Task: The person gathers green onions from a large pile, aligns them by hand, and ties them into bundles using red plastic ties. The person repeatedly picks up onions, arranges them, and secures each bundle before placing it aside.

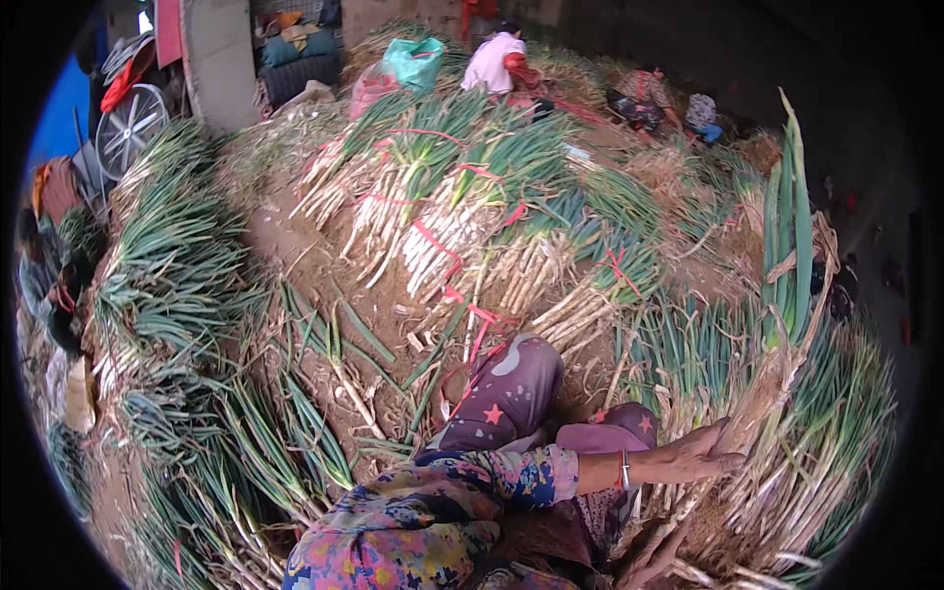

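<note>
My left hand [693,455], with a bangle at the wrist, reaches right from a patterned sleeve. Its thumb and fingers lie around the pale stalk of a large green onion [793,243], whose leaves rise upright at the right. A dry outer leaf [822,273] hangs beside them. Low in the picture, my right hand [656,553] is dim and partly hidden near the stalk's lower end; its grip is unclear. More loose green onions [804,464] stand close behind the hands. Red ties [439,240] lie across bunched green onions [450,214] in front of my knees.
Piled green onions [173,251] cover the left side. Cut leaves and a loose stalk [358,398] lie on the soil. Several other people [494,63] work farther back and at the left edge, near a green sack [414,65] and a spoked wheel [131,133].
</note>
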{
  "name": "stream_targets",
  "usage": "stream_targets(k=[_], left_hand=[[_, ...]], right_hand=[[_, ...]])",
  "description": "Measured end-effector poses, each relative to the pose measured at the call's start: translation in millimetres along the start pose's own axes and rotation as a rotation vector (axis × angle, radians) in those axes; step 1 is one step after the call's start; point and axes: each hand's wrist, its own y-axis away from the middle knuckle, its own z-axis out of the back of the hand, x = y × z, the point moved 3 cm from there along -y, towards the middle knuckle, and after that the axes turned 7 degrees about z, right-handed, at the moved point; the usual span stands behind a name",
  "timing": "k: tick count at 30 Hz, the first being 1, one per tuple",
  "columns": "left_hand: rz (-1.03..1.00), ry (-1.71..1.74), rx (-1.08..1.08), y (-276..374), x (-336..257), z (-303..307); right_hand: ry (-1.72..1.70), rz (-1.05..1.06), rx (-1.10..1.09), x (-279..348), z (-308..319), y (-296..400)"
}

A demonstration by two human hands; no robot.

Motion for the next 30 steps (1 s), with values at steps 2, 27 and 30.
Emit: stream_targets(k=[2,27,30], left_hand=[[0.13,0.446,-0.246,28,-19,49],[1.671,-0.582,-1.696,652,139,370],[1.795,-0.659,-1.632,637,169,356]], right_hand=[[0.129,0.21,0.218,24,-26,-22],[-0.016,0.394,0.585,23,-186,-195],[0.038,0.291,0.613,9,-183,-194]])
